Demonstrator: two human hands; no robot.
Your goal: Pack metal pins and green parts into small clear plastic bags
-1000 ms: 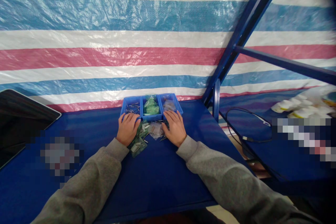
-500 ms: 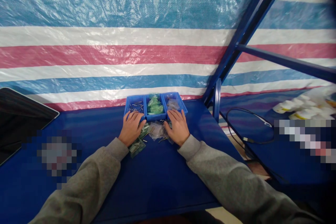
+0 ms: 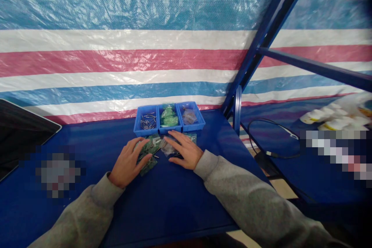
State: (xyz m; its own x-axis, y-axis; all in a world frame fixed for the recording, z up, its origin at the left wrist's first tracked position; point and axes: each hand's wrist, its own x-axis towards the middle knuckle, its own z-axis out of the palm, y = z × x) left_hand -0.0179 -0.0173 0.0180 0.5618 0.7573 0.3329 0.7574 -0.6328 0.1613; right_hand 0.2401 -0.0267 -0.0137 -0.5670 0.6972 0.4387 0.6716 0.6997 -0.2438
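Three blue bins stand side by side at the back of the table. The left bin (image 3: 136, 124) holds metal pins, the middle bin (image 3: 171, 128) green packets, the right bin (image 3: 194, 127) clear packets. In front of them lies a loose pile of green packets (image 3: 151, 144), clear packets (image 3: 167, 148) and metal pins. My left hand (image 3: 129, 162) is at the pile's left side, thumb and fingers spread, holding nothing visible. Over the pile's right part is my right hand (image 3: 185, 151), fingers apart, with nothing seen in it.
A dark panel with a pale edge (image 3: 55, 128) stands at the left. A blue metal frame (image 3: 236, 110) rises at the right. Beyond it are a black cable (image 3: 273, 155) and white rolls (image 3: 325, 115) on another blue surface. A blurred patch covers something on the left.
Both hands have drawn back from the bins' front edges towards the pile. The left hand moved left and nearer, its fingers spreading; the right hand moved left over the packets.
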